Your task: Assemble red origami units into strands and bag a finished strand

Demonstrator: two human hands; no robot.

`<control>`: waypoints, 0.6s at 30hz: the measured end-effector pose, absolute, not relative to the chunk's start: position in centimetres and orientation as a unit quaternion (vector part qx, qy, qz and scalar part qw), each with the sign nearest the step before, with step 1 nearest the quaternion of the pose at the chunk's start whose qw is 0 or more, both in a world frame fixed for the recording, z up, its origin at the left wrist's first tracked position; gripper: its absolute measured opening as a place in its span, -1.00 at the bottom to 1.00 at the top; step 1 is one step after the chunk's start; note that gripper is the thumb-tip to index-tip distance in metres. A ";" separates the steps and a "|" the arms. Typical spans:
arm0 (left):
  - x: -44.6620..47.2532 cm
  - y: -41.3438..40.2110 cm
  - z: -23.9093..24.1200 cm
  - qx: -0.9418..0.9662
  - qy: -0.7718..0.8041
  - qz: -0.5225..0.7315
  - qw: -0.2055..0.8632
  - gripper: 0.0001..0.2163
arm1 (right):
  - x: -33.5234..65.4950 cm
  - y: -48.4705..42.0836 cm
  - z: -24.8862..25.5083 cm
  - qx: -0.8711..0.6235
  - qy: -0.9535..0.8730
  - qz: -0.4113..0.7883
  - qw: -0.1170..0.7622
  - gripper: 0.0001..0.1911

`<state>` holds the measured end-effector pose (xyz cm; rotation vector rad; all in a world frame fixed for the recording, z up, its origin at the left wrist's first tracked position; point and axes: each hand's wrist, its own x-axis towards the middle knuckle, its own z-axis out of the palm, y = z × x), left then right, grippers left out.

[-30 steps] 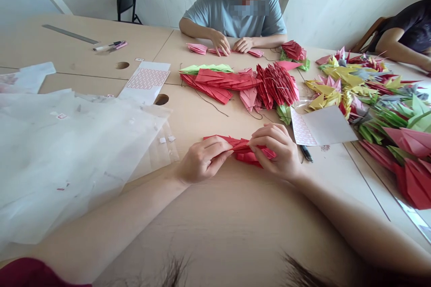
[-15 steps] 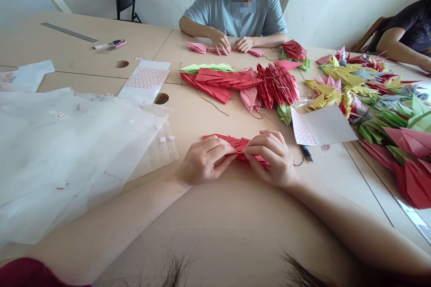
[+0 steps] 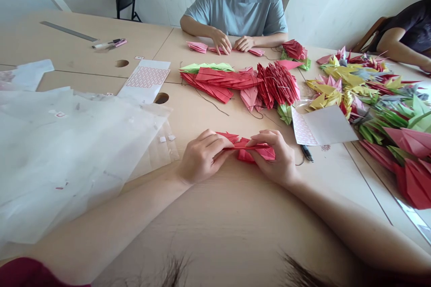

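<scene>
At left, pinches red folded paper (image 3: 241, 147) between the fingers of the left hand (image 3: 204, 158); at right, pinches it farther along with those of the right hand (image 3: 274, 158). Lies between both, over the surface (image 3: 202, 215). Looks light, crisp, easily creased, so best taken by the edges. Points left to right along its long axis.

Nearside tabletop (image 3: 215, 224) offers room; plastic sheets (image 3: 74, 157) block left.

Tan tbl (image 3: 202, 233), folded red ppr (image 3: 229, 79), ruler (image 3: 69, 31)
</scene>
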<state>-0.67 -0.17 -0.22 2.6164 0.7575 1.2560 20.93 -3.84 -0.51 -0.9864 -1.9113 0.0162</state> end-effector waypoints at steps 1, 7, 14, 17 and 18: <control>-0.7 -0.1 -0.3 0.870 0.262 0.412 0.073 -0.93 | 20.9 -3.9 -0.6 -0.402 -0.779 0.014 0.480 -0.64; -0.6 0.0 -0.8 0.865 0.291 0.402 0.074 -0.91 | 20.8 -4.2 -0.4 -0.393 -0.782 0.040 0.483 -0.67; -0.7 -0.1 -0.8 0.871 0.275 0.399 0.078 -0.91 | 20.7 -4.2 -0.3 -0.388 -0.778 0.059 0.490 -0.66; -0.7 -0.1 -0.7 0.871 0.267 0.405 0.079 -0.93 | 20.8 -4.2 -0.4 -0.394 -0.777 0.052 0.487 -0.68; -0.7 -0.1 -0.7 0.871 0.264 0.407 0.079 -0.93 | 20.8 -4.2 -0.5 -0.396 -0.778 0.049 0.486 -0.68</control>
